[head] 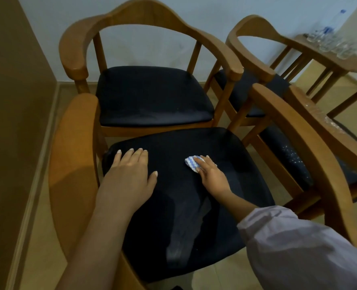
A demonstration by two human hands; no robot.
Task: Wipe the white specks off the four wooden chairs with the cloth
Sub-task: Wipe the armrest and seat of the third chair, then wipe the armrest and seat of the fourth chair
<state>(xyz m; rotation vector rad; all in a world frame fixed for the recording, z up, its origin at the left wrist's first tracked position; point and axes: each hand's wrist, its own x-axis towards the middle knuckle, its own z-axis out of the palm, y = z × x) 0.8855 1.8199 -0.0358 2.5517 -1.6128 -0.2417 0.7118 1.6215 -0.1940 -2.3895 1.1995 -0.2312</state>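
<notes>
1. Rested the left hand (pixel 129 172) flat on the dark seat (pixel 184 206) of the nearest chair (pixel 73 164), fingers (pixel 140 155) straight and spread, gripping nothing.
2. Pressed the cloth (pixel 191 161), white with blue wavy stripes, onto that seat under the right hand (pixel 211 174), fingers laid straight over it rather than curled round it.
3. Kept the cloth right of the seat's middle, apart from the left hand.
4. Faced a second chair (pixel 144 9) just beyond, with a third chair (pixel 255 26) beside it.
5. Saw white specks (pixel 291 154) on the fourth chair (pixel 341 139), just right of the nearest one.
6. Noticed glasses (pixel 328 41) and a bottle (pixel 338 19) on a small tabletop (pixel 341 63) at far right.
</notes>
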